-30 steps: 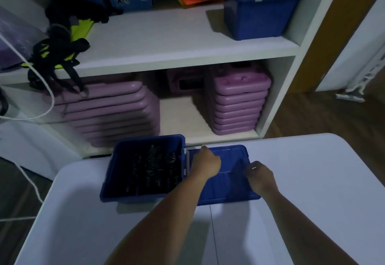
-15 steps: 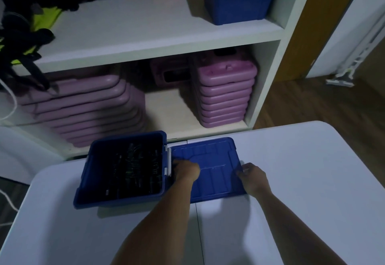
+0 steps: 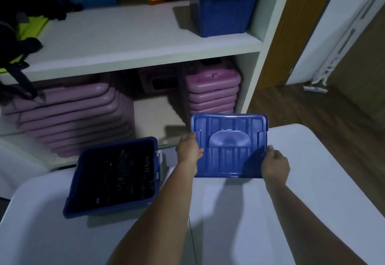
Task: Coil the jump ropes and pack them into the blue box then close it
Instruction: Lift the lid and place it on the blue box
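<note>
So that I can shut the blue box (image 3: 108, 208) of jump ropes (image 3: 125, 173), my left hand (image 3: 188, 150) and right hand (image 3: 275, 164) grip the lid (image 3: 227, 145)

White table (image 3: 291, 202); open blue box (image 3: 112, 178) sits at left.

One wide-angle camera, worn on the person's head, looks forward and steeply down from close above a white table (image 3: 312, 212) filling the frame from 3 through 6 to 9 o'clock, a blue lid (image 3: 229, 145) just off centre toward 4 o'clock, white shelves (image 3: 135, 41) from 10 to 1 o'clock.
</note>
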A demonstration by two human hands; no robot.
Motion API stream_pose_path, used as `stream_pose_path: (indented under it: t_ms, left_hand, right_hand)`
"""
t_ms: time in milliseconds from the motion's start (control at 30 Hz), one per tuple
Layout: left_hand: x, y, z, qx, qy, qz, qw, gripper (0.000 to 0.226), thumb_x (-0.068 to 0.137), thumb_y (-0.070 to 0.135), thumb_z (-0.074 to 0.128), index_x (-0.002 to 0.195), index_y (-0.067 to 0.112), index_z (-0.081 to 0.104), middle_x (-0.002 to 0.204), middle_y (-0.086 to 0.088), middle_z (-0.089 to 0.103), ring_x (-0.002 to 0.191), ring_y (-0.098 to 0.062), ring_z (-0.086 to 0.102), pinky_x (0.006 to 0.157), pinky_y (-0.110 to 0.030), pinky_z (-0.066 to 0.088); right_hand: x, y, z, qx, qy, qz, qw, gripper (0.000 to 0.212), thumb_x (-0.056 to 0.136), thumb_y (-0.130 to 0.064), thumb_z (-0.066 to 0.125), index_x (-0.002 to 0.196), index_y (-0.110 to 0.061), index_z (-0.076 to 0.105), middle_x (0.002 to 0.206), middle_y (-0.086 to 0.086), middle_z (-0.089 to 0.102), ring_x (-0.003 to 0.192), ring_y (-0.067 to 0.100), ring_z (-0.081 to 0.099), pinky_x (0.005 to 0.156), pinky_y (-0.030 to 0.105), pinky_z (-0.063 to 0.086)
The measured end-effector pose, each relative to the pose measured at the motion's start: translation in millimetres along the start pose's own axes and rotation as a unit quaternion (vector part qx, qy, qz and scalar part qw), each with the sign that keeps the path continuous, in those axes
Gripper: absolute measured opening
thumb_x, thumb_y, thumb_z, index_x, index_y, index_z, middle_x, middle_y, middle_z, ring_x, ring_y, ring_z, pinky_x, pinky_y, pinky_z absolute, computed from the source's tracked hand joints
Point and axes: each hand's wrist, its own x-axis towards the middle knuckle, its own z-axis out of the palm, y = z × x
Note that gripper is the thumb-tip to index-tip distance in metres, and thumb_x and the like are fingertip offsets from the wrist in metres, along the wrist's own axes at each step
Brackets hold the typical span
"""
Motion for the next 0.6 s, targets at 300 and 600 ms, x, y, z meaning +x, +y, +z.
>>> stream_pose_path:
  t_ms: [300,600]
  left_hand:
    - [-37.6,91.3,-69.8,-0.163,-0.088,0.116,0.976,0.019,0.104,0.017,0.042,0.106,0.005,0.057,0.075,-0.008,0.05,0.076,-0.027,0.071,0.084,-0.04,0.06]
    - [-53.6,109.1,-236.5,0.039,-0.093,0.142,0.985,0.02,0.096,0.005,0.049,0.096,0.006,0.069,0.089,-0.009,0.067,0.073,-0.014,0.066,0.063,-0.025,0.055]
  right_hand:
    - [-35.5,-74.3,-13.7,0.324,-0.169,0.076,0.928,0.037,0.101,-0.047,0.041,0.089,-0.021,0.065,0.091,0.005,0.07,0.089,0.019,0.064,0.09,0.034,0.048]
    - [-111.1,-94.2,22.0,0.304,-0.364,0.072,0.877,0.016,0.093,-0.009,0.055,0.094,-0.007,0.071,0.089,0.009,0.07,0.083,0.021,0.064,0.076,0.031,0.051]
